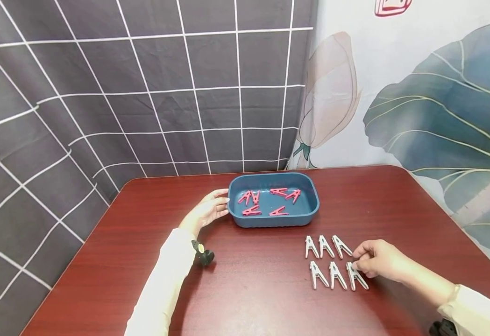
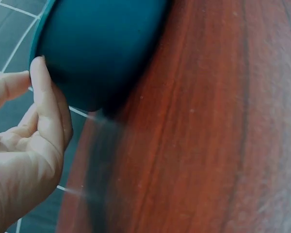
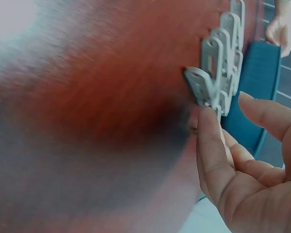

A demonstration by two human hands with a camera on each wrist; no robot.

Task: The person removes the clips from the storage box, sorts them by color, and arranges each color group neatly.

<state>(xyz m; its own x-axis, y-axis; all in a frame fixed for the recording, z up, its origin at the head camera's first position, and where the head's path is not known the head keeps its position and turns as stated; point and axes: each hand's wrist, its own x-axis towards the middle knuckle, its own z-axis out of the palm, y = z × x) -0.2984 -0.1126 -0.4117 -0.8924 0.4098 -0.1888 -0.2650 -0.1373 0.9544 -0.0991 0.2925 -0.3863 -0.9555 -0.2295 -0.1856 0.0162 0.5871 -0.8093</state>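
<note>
The left hand (image 1: 209,209) touches the left end of a blue plastic basket (image 1: 270,222) with its fingertips. In the left wrist view, its fairly straight fingers (image 2: 49,104) meet the basket's outer wall near the rim. Several red clothespins (image 1: 252,211) lie inside the basket. On the right, the right hand (image 1: 381,259) is at the front row's rightmost white clothespin (image 1: 356,276), fingertips at its upper end. The right wrist view has its thumb and fingers apart beside the white clothespins (image 3: 212,56), with no clothespin plainly pinched. White clothespins stand in two rows of three.
A reddish-brown wooden table (image 1: 245,289) carries everything. Behind it hang a dark grey gridded cloth (image 1: 211,112) and a white cloth with a flower and leaf print (image 1: 333,93). Black wrist devices (image 1: 203,254) sit on both arms.
</note>
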